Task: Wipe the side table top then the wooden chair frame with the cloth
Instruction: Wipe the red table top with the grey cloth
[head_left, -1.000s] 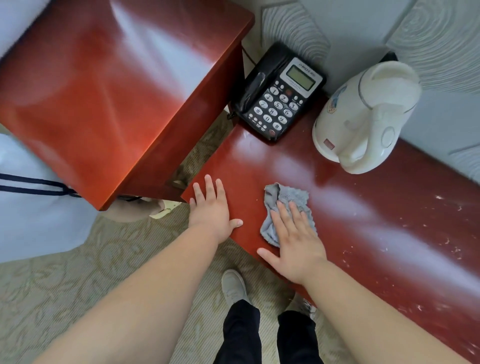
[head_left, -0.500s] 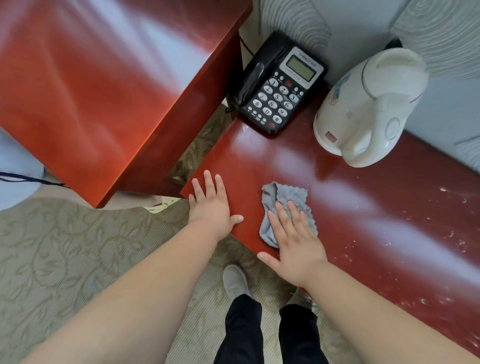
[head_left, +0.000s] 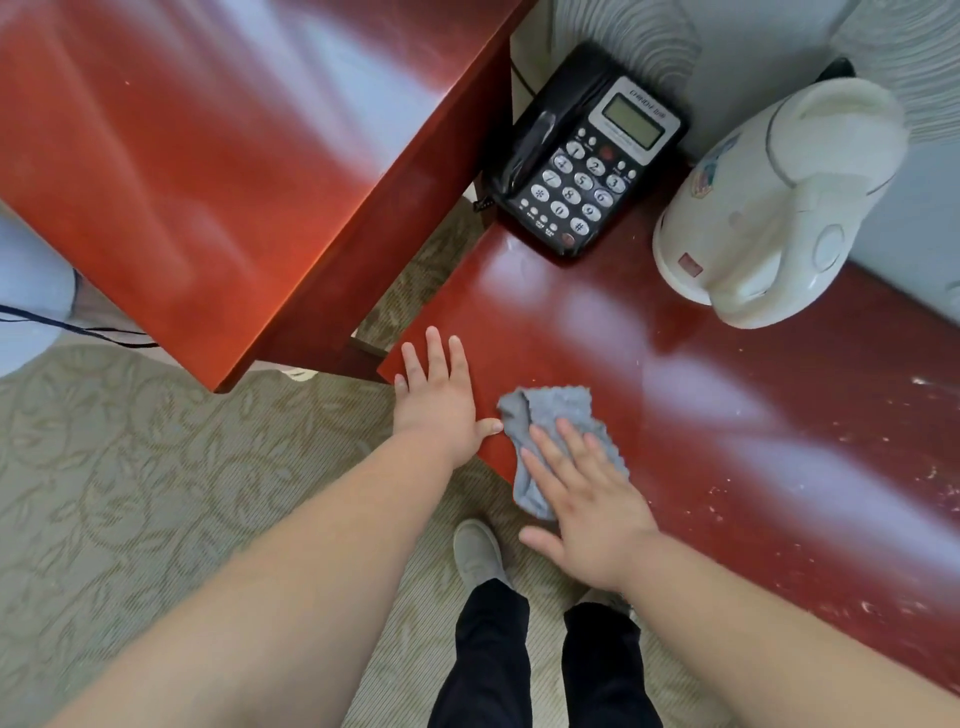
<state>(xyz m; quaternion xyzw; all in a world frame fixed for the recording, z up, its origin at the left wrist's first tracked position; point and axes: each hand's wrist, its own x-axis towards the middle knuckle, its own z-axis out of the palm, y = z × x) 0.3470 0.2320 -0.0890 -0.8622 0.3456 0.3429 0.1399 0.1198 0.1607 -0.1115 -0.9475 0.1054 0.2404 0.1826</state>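
Observation:
A crumpled grey cloth (head_left: 550, 415) lies near the front left corner of the glossy red-brown side table top (head_left: 727, 415). My right hand (head_left: 587, 499) presses flat on the cloth, fingers spread and pointing away from me. My left hand (head_left: 439, 395) rests flat and open on the table's left corner, its thumb almost touching the cloth. White specks and scuffs mark the right part of the top. No wooden chair frame can be made out in the head view.
A black desk phone (head_left: 582, 156) and a white electric kettle (head_left: 769, 208) stand at the back of the table against the wall. A higher red-brown surface (head_left: 208, 156) rises at the left. Patterned carpet (head_left: 130, 493) and my shoes lie below.
My right hand and the cloth have slid a little toward the table's front left edge, nearer my left thumb. The left hand has stayed in place.

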